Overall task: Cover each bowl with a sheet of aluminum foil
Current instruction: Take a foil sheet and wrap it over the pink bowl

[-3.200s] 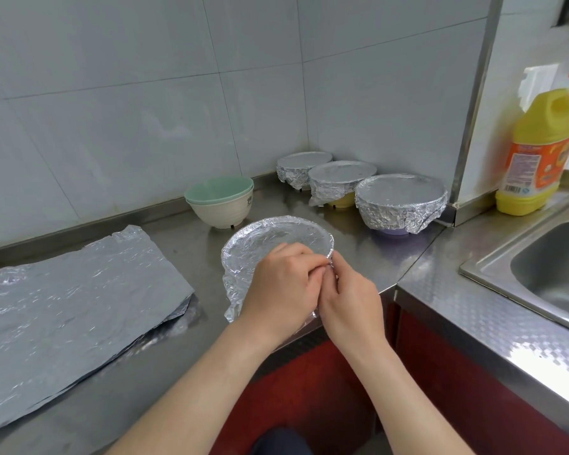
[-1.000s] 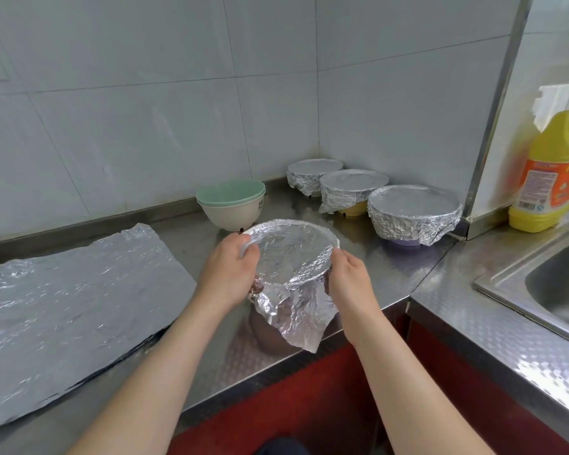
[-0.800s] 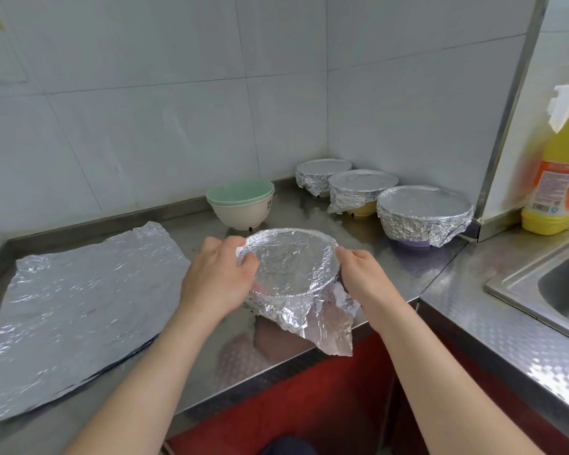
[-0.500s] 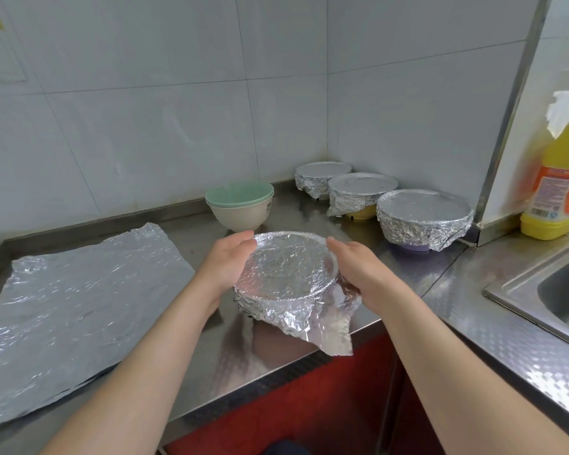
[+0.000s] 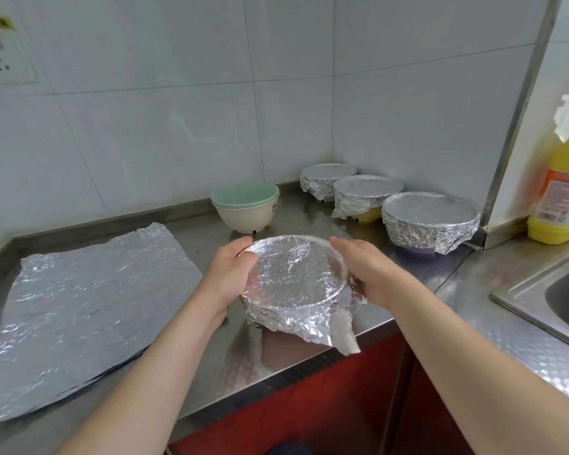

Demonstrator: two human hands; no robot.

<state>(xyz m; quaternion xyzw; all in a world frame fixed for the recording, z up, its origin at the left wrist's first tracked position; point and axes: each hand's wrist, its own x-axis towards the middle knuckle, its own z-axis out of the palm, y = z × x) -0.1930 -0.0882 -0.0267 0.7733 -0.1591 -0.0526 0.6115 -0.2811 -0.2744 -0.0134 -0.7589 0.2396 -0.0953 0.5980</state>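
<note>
Both hands have moved off the near edge, where they were pinching foil together about three seconds ago, to opposite sides of the foil-wrapped bowl (image 5: 294, 284), which has since been picked up and carried a bit back from the counter edge; it looks held just above the steel counter (image 5: 207, 349) near the front, though contact underneath can't be confirmed. Left hand (image 5: 232, 274) cups the left side, fingers curled together against the foil wall, thumb up at the rim. Right hand (image 5: 367, 274) cups the right side, fingers pressed together and wrapped behind the bowl, fingertips mostly hidden. Foil top is pulled flat over the rim, sides crimped, but one loose flap (image 5: 340, 333) hangs down at the front right corner, not tucked. Judgement: this bowl is basically covered and is likely headed toward the three covered bowls (image 5: 429, 224) lined up in the back corner; the flap may need pressing first. Still to do: stacked bowls (image 5: 245, 210), green on top of white, uncovered, sitting by the back wall. Spare foil sheets (image 5: 79, 310) lie flat at the left of the counter, well apart from the hands. Writing: yellow bottle (image 5: 562, 192) at far right has an orange label, text too blurred to read; wall socket plate (image 5: 0, 57) upper left has a yellow sticker, unreadable. Small mark on the white bowl, illegible. Sink (image 5: 559, 293) at right edge.
</note>
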